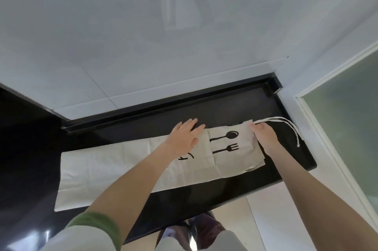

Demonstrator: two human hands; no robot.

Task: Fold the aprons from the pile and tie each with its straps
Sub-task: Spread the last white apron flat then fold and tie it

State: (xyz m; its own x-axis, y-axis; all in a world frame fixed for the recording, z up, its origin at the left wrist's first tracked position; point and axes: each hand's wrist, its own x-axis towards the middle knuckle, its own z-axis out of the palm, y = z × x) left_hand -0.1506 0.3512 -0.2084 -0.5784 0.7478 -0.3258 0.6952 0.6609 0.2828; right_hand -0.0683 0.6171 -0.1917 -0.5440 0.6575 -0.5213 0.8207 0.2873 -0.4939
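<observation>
You are working on an apron (122, 169) that is lying folded into a long narrow strip on the black worktop (225, 107). Its long axis is running left to right across your front, rising a little toward the right. Your left grip (184, 137) is pressing flat on the strip, wide, with fingers straight, just left of the spoon-and-fork print (232, 134). Your right grip (264, 136) is sitting at the strip's right end, narrow, with thumb and curled fingers pinching the cloth edge there. The straps (266, 120) are trailing off that same end, out past your right grip and curving back toward the worktop's near edge.

As I am judging it, the coming move is turning on this relation. The long run of cloth is stretching away to the left of both grips, while the straps are lying to the right, nearest your right grip. Any further fold is likely going along that axis, and the right grip is the one placed for gathering the straps.
</observation>
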